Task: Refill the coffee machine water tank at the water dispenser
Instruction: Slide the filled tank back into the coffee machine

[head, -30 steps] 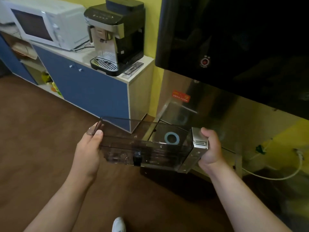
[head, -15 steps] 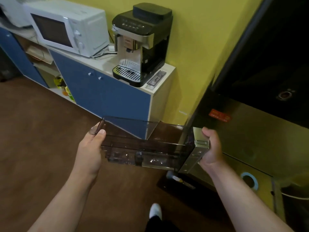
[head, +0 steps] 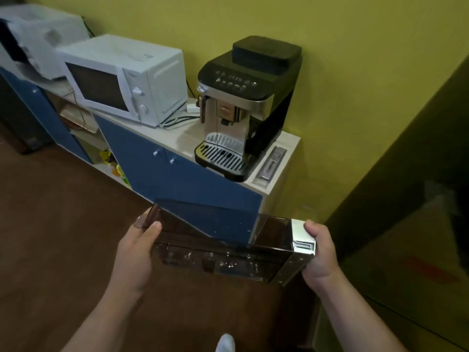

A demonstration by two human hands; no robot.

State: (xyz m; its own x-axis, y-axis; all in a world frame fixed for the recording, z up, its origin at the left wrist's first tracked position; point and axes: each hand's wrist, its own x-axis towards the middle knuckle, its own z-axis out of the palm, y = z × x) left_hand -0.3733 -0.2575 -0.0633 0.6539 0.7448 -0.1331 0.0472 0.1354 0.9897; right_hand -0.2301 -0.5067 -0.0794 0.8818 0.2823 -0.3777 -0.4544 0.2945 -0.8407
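- A smoky transparent water tank (head: pixel 223 247) was held level over the brown floor (head: pixel 50 237), near the viewer.
- The left hand (head: pixel 138 252) was closed on its left end, the right hand (head: pixel 321 255) on its silver right end.
- The coffee machine (head: pixel 246 107) was seen farther off on the worktop (head: pixel 177 134), beside a white microwave (head: pixel 127 80).

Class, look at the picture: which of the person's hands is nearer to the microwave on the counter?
Left. The left hand grips the water tank's left end, below the microwave and nearer its side of the room. The right hand holds the tank's silver end, farther right, below the coffee machine.
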